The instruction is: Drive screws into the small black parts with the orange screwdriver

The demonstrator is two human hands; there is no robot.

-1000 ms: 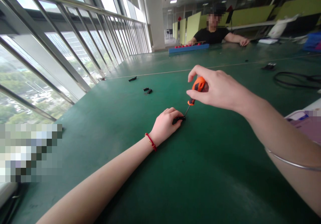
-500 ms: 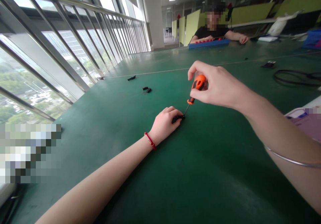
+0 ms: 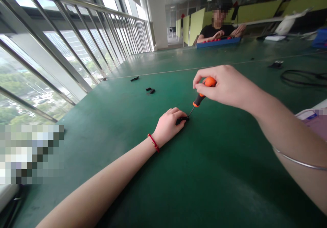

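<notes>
My left hand (image 3: 170,124) rests on the green table (image 3: 122,129), closed around a small black part (image 3: 182,119) whose exact kind I cannot make out. In my right hand (image 3: 224,86) is a screwdriver (image 3: 200,98) with an orange and black handle, held by thumb and fingers. Its thin shaft slants down to the left, and the tip meets the right end of the black part. My left fingers cover much of that part.
Small black pieces (image 3: 150,90) and another black piece (image 3: 134,79) lie farther off at left. A black cable (image 3: 301,76) is coiled at right. Across the table a person (image 3: 217,32) sits behind a blue tray (image 3: 219,42). A metal railing (image 3: 84,27) runs along the left.
My right hand has shifted slightly right and its grip on the screwdriver has turned, so the handle leans more. My left hand stays put. The person opposite has raised one hand toward the tray.
</notes>
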